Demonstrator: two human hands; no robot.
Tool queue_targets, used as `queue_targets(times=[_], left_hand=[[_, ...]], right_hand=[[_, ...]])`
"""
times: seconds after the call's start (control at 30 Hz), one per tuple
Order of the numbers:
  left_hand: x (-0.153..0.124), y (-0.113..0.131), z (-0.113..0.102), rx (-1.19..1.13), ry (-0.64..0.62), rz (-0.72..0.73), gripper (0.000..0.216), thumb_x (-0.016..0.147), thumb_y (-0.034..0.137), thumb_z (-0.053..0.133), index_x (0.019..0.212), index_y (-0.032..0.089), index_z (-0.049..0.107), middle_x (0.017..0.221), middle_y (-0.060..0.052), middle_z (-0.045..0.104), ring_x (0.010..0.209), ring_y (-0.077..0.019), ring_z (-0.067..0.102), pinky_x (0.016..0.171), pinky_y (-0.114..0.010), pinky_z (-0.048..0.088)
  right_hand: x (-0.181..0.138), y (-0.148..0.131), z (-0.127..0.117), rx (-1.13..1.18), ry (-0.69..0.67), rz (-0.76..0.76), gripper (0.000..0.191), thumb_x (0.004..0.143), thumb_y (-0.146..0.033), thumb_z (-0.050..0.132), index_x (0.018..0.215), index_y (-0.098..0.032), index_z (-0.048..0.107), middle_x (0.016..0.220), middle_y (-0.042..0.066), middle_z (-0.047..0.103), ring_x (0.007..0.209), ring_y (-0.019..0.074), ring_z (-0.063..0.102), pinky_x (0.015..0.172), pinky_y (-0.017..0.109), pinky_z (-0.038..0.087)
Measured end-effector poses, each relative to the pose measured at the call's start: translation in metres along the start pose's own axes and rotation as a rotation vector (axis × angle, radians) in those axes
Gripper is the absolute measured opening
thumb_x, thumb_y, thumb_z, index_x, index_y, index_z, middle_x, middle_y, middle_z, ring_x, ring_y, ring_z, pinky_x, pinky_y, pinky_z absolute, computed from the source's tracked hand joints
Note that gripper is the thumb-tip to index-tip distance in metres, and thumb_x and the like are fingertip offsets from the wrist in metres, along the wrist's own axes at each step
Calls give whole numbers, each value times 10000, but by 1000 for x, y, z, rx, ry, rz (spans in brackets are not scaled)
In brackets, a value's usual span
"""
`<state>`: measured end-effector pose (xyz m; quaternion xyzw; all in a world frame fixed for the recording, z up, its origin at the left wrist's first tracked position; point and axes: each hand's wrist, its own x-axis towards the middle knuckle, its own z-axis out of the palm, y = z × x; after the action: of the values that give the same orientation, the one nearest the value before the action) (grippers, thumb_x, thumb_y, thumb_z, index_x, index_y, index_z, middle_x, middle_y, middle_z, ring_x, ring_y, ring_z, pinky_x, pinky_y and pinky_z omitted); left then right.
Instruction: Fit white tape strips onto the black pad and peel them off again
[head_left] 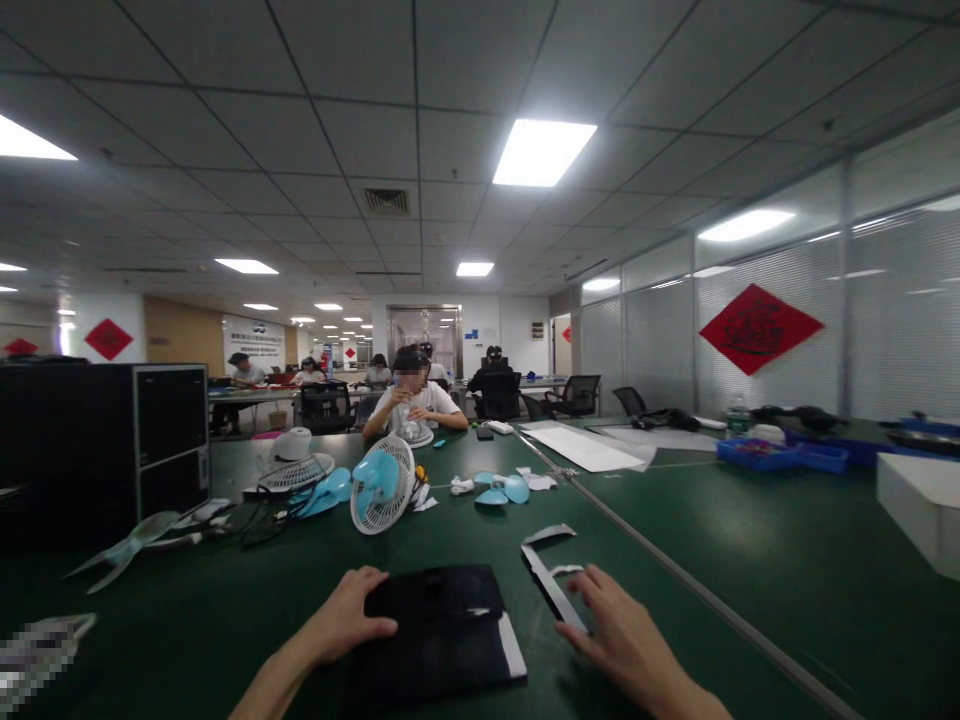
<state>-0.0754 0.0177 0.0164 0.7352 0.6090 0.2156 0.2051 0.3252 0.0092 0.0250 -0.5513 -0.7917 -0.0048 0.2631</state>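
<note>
A flat black folder-like case [439, 655] with a flap lies in front of me, a white strip showing at its right edge. My left hand [349, 615] grips its left side, thumb on top and fingers at the far left corner. To the right is a bent, narrow strip [541, 575], white with a dark edge. Its near end lies between the thumb and fingers of my right hand [619, 630], which closes loosely around it. A small curled white piece [566, 570] is beside the fingertips.
Beyond the case are a fan head [382, 485] with blue blades, a loose blue fan blade [501, 488] and cables. A black computer tower [169, 430] stands left. Blue trays [757, 455] and a white box [919, 510] sit right. A person [442, 400] sits opposite.
</note>
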Motion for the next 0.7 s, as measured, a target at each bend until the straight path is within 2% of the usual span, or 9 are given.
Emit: queue_targets(times=[0.13, 0.27, 0.43, 0.57, 0.7], left_hand=[[-1, 2, -2, 2, -25, -3, 868, 613, 609, 640, 1333, 153, 476, 1372, -115, 469, 1261, -296, 404, 1072, -358, 311], [-2, 3, -4, -11, -44, -4, 874, 619, 623, 634, 1341, 160, 465, 1373, -110, 467, 1241, -296, 423, 1053, -362, 338], [-1, -1, -3, -7, -50, 3, 885, 619, 634, 633, 1344, 157, 458, 1379, -116, 456, 1250, -303, 410, 1058, -374, 327], [2, -6, 0, -21, -31, 13, 869, 611, 629, 640, 1333, 173, 477, 1368, -113, 472, 1244, -307, 414, 1055, -382, 331], [3, -9, 2, -23, -15, 5, 864, 610, 605, 655, 1334, 170, 476, 1372, -112, 463, 1247, -294, 417, 1057, -365, 334]], right_hand=[[-15, 14, 2, -33, -68, 23, 320, 694, -404, 662, 959, -230, 623, 1021, 69, 600, 890, 234, 598, 778, 331, 467], [-15, 15, 5, -57, -111, 9, 154, 770, -297, 555, 865, -220, 648, 923, 58, 624, 817, 198, 607, 715, 288, 449], [-12, 11, 3, -110, -126, -31, 206, 807, -183, 444, 793, -210, 648, 866, 58, 649, 780, 184, 613, 696, 280, 430], [-10, 16, 0, -123, -60, -17, 227, 815, -170, 412, 759, -217, 627, 825, 49, 651, 740, 178, 617, 664, 271, 433], [-7, 26, -12, -73, 139, 64, 243, 844, -238, 391, 789, -220, 627, 825, 67, 655, 739, 198, 621, 674, 299, 451]])
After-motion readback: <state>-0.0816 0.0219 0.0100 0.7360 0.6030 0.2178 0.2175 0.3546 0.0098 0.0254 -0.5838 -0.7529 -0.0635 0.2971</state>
